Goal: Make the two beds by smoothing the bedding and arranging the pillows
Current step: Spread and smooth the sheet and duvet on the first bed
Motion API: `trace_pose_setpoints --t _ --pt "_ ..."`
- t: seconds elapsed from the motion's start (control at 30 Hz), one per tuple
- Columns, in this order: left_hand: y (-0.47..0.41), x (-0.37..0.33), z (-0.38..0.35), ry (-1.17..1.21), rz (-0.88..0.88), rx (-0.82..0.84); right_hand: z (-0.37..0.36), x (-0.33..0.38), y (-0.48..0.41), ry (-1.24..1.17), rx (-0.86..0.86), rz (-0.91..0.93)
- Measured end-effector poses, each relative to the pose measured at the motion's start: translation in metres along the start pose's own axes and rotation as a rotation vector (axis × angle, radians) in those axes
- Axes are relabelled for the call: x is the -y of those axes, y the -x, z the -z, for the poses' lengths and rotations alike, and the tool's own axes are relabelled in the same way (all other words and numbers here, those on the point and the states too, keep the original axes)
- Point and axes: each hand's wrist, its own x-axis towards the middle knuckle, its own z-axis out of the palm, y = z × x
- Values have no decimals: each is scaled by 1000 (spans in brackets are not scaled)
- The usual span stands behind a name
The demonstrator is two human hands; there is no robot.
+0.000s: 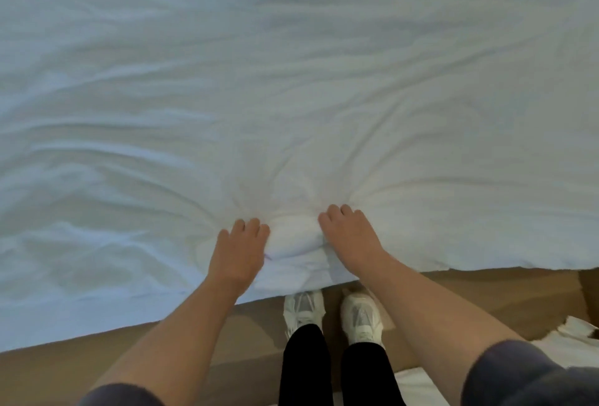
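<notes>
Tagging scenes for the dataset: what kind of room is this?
Probably a bedroom, maybe a hotel room: a wide, wrinkled white duvet fills most of the view, with a brown floor below it and more white fabric at the lower right.

A bedroom: rumpled white bedding (291, 81) covers a bed above a wooden floor (470, 295).

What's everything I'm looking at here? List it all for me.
bedding: one, white, wrinkled, fills most of the view
floor: one, tan, below the bedding's edge
fabric: white, on the floor at lower right, partly hidden by an arm; count unclear
shoes: two, white, on the floor by the bedding's edge
trousers: one pair, black, bottom centre
sleeves: two, dark grey, bottom corners
left hand: one, grips bunched bedding near its edge
right hand: one, grips the same bunch beside it
</notes>
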Motion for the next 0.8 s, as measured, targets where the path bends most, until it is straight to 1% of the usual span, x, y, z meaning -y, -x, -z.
trace_pose_setpoints --t 0.07,0.13,0.2,0.27,0.37,0.53,0.6,0.7,0.8 --pt "1 3 -3 71 -38 -135 3 3 -8 -19 54 9" --pt "5 1 3 227 -37 -46 5 4 -10 -14 192 31" --pt "13 0 3 263 -46 52 13 9 -6 4 293 30" --pt "30 9 8 294 -63 133 27 17 2 35 356 20" --pt "68 34 12 310 16 198 58 34 18 77 351 9" --pt "139 116 3 295 198 171 112 90 21 90 188 82" --pt "164 154 -9 290 254 185 129 125 16 86 181 93" --pt "199 215 -30 276 292 179 147 190 5 72 201 111" --pt "217 290 -64 197 331 157 154 264 -23 6 205 116"
